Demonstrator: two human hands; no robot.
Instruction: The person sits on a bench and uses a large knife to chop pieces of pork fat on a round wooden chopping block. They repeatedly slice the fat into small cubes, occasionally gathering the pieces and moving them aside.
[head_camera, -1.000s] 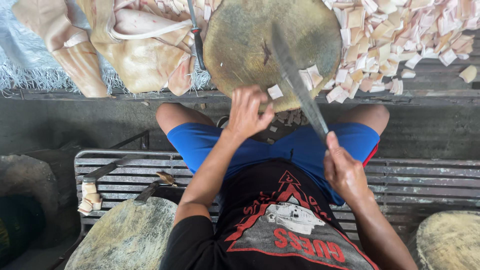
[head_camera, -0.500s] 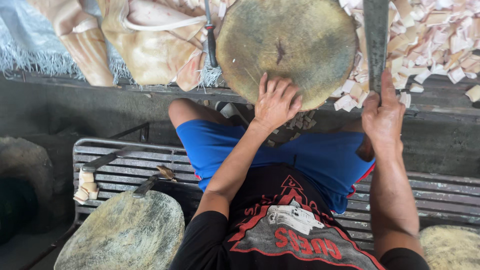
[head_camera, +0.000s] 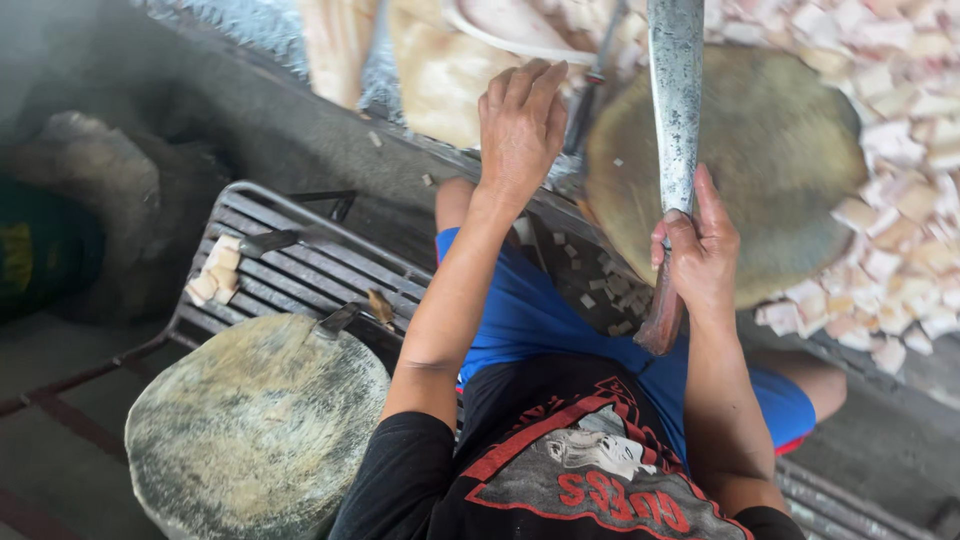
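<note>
while gripped, cleaver (head_camera: 675, 100) in right hand (head_camera: 700, 255)

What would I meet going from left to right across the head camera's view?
Round grey wooden chopping block on the bench → left hand → long steel cleaver blade held in right hand → pile of pale chopped pieces.

Long grey cleaver (head_camera: 676, 90), wooden handle, upright over round chopping block (head_camera: 790, 160)

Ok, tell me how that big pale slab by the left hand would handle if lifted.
The pale slab looks thick and broad, so probably heavy. Its glossy surface suggests a slippery grip for the left hand. It would likely sag rather than stay stiff.
</note>
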